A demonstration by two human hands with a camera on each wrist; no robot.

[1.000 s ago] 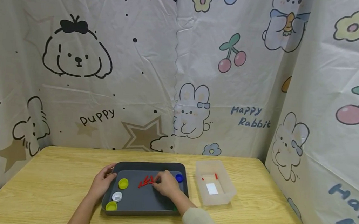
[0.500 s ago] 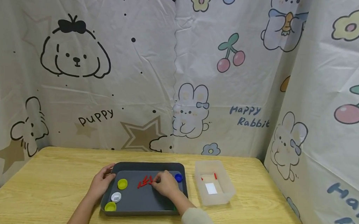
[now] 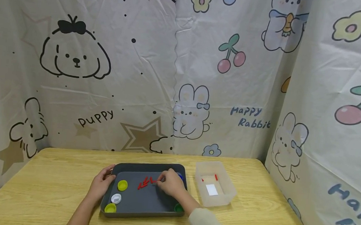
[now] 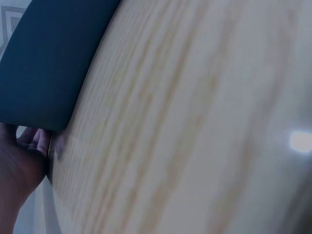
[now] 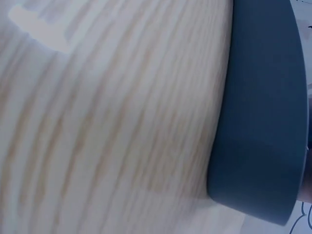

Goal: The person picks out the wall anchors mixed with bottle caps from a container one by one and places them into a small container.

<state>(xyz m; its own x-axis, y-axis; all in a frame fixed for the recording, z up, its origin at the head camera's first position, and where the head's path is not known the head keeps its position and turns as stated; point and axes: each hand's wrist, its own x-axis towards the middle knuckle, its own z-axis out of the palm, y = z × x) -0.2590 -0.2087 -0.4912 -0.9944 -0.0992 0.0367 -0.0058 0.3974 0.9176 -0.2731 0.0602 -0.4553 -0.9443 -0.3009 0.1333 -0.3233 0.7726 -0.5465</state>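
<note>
A dark grey tray (image 3: 147, 205) lies on the wooden table. My left hand (image 3: 102, 181) grips its left side near the far corner; in the left wrist view, the fingers of that hand (image 4: 22, 165) meet the tray's end wall (image 4: 53, 63). Over the tray's right half, my right hand (image 3: 172, 184) pinches the end of a small red stick (image 3: 154, 181). Several more red sticks (image 3: 143, 184) lie just left of its fingertips in a jagged row. In the right wrist view, the tray's outer wall (image 5: 258, 112) hides most of this hand.
Along the tray's left side sit two yellow caps (image 3: 122, 185) and a white cap (image 3: 116, 198). A green cap (image 3: 178, 207) and a partly hidden blue cap (image 3: 180, 175) are at the right. A translucent bin (image 3: 225, 197) beside the tray holds red bits and a white card (image 3: 212, 189).
My right hand has shifted slightly to the right, uncovering the green cap and covering more of the blue one. The left hand keeps its grip on the tray.
</note>
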